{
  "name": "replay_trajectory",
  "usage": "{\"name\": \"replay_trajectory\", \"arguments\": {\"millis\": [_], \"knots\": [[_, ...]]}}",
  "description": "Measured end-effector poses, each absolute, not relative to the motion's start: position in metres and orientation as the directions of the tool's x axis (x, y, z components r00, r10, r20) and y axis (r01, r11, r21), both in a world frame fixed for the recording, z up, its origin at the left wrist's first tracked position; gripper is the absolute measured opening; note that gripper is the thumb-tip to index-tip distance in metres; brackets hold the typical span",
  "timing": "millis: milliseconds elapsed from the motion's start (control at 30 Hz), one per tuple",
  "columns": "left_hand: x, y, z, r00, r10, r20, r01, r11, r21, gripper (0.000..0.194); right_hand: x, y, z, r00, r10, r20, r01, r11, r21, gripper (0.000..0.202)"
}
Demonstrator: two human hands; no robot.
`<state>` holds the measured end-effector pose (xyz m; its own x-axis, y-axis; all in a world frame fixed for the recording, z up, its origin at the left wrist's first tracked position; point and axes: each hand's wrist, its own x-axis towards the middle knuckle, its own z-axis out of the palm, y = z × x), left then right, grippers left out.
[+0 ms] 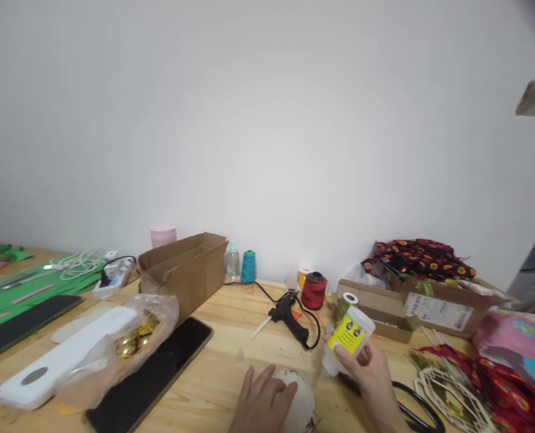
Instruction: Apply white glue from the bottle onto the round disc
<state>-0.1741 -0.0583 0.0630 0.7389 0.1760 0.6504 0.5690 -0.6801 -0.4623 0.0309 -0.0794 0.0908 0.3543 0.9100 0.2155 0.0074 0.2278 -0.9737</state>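
Observation:
My right hand [376,382] grips a white squeeze bottle [362,325] with a yellow label, which looks like a glue bottle. It is tilted, its narrower clear end pointing down and left above the table. Low in the middle, my left hand [262,402] rests with fingers stretched out against a round whitish piece [301,402] with dark marks along its edge. The hand covers part of that piece, and its kind is unclear. A black glue gun [290,319] with a white glue stick lies beyond both hands. Black loops [423,406] show beside my right wrist.
A red-and-black thread spool [314,290], a teal thread cone [248,266] and a cardboard box [186,273] stand toward the wall. At left lie a phone [154,373] and a white device [69,355]. Patterned fabric [423,255] tops the boxes at right.

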Motion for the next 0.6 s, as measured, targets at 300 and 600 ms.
{"name": "replay_trajectory", "arguments": {"millis": [300, 600], "knots": [[-0.151, -0.063, 0.044, 0.559, 0.338, 0.757, 0.715, -0.658, -0.235, 0.057, 0.030, -0.080, 0.092, 0.365, 0.903, 0.228, 0.074, 0.216, -0.974, 0.038], [-0.159, -0.073, 0.014, 0.423, 0.282, 0.861, 0.730, -0.670, -0.139, 0.021, 0.021, -0.078, 0.087, 0.359, 0.902, 0.241, 0.320, 0.124, -0.939, 0.038]]}}
